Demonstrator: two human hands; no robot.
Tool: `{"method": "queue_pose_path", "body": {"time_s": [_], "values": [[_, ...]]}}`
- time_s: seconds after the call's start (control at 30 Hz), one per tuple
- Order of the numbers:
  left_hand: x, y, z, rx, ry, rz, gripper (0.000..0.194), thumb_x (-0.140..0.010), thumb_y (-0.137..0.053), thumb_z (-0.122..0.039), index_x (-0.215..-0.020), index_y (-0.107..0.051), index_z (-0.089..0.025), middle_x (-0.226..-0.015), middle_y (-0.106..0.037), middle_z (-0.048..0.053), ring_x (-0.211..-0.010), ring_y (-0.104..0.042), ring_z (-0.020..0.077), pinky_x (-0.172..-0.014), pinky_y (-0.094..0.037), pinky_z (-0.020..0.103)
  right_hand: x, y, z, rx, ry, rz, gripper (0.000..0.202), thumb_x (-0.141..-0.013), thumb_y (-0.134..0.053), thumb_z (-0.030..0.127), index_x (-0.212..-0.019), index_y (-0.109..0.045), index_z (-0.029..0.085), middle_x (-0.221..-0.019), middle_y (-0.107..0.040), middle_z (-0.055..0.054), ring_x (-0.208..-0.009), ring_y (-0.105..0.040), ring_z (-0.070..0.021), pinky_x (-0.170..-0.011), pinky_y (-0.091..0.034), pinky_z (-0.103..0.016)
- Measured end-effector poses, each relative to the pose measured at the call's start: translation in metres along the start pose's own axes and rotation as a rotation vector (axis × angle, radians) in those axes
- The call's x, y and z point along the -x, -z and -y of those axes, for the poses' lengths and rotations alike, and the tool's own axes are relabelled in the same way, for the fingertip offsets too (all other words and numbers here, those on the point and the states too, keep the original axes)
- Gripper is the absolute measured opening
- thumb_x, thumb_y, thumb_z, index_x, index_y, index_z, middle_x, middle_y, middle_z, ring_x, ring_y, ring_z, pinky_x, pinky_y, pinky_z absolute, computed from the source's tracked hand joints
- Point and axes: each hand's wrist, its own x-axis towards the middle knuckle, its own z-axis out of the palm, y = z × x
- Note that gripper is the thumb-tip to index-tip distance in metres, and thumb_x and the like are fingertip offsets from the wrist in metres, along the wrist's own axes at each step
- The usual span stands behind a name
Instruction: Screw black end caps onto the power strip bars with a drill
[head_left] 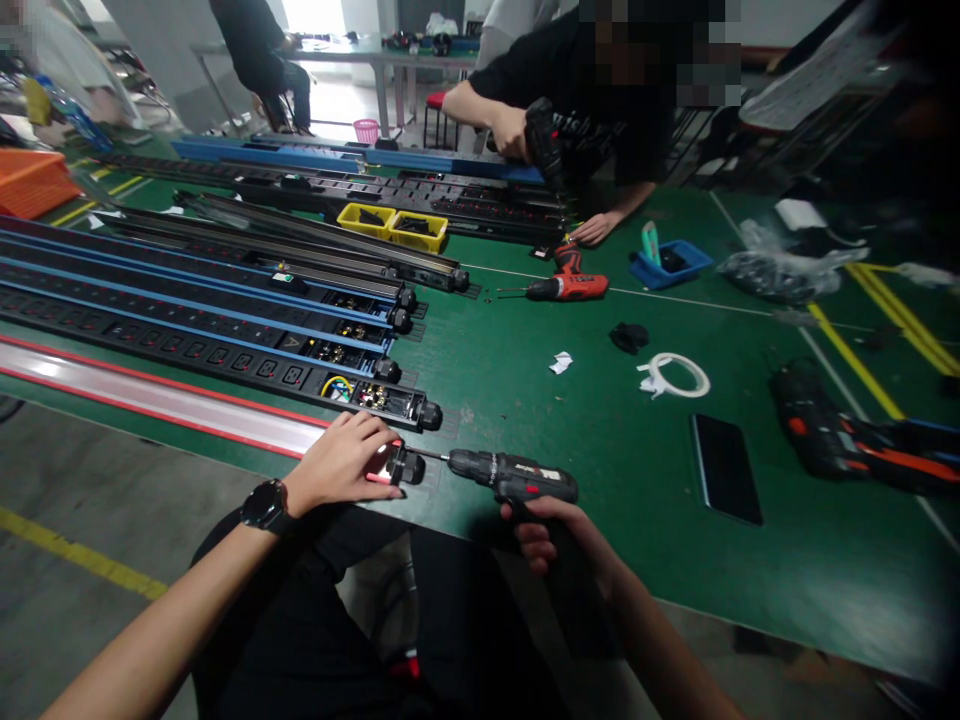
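My left hand (346, 462) lies over the end of a long red-edged metal rail (172, 392), thumb on the near side and fingers over the far side. A black cable gland (412, 467) sticks out of that end. My right hand (546, 528) grips a black cordless drill (517, 476) by its handle. The drill's long bit (427, 454) points left, and its tip meets the rail's end piece beside the gland; the exact contact is too small to tell. Just behind the rail lies a black power strip (289, 374) with its end compartment uncovered and wires showing.
More strips lie behind, with yellow bins (418, 230) among them. An orange drill (570, 287), tape roll (679, 375), phone (724, 468) and another power tool (832, 430) lie on the green table (510, 405). Across it a co-worker (555, 120) holds a black drill (545, 150).
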Motion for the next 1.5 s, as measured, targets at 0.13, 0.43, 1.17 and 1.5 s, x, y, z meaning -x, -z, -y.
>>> {"method": "queue_pose_path", "body": {"time_s": [0.13,0.43,1.17,1.5], "values": [[0.001,-0.003,0.004,-0.002,-0.013,-0.016,0.074,-0.083,-0.065,-0.079,-0.13,-0.064,-0.022,-0.114,-0.066,0.011,-0.106,-0.057,0.0305,-0.086,-0.041,0.043,-0.003,0.003,0.006,0.011,-0.041,-0.028,0.029,-0.084,-0.079,0.023,-0.109,-0.067,0.02,-0.061,-0.054,0.004,-0.046,-0.048,-0.0094,-0.045,-0.043,-0.022],[0.001,-0.005,0.003,-0.004,-0.014,-0.026,0.074,-0.083,-0.065,-0.079,-0.13,-0.064,-0.021,-0.111,-0.066,0.01,-0.106,-0.055,0.0299,-0.088,-0.04,0.042,-0.007,0.003,0.008,0.003,-0.096,-0.028,0.023,-0.082,-0.079,0.023,-0.1,-0.065,0.019,-0.058,-0.052,0.005,-0.046,-0.048,-0.0091,-0.049,-0.044,-0.022],[-0.007,0.001,0.0,-0.032,0.026,0.032,0.082,-0.081,-0.062,-0.084,-0.139,-0.059,-0.026,-0.12,-0.064,0.01,-0.109,-0.056,0.0311,-0.086,-0.039,0.041,-0.001,0.04,0.004,0.031,-0.123,-0.045,0.028,-0.085,-0.077,0.033,-0.106,-0.068,0.018,-0.061,-0.046,0.006,-0.048,-0.038,-0.008,-0.05,-0.042,-0.024],[-0.016,0.02,-0.04,-0.034,0.034,-0.128,0.05,-0.102,-0.054,-0.058,-0.137,-0.059,-0.024,-0.131,-0.064,0.011,-0.117,-0.056,0.029,-0.098,-0.04,0.045,0.031,0.073,-0.002,0.005,-0.09,-0.045,0.035,-0.08,-0.078,0.041,-0.104,-0.068,0.017,-0.058,-0.04,0.007,-0.043,-0.027,-0.0062,-0.045,-0.035,-0.023]]}}
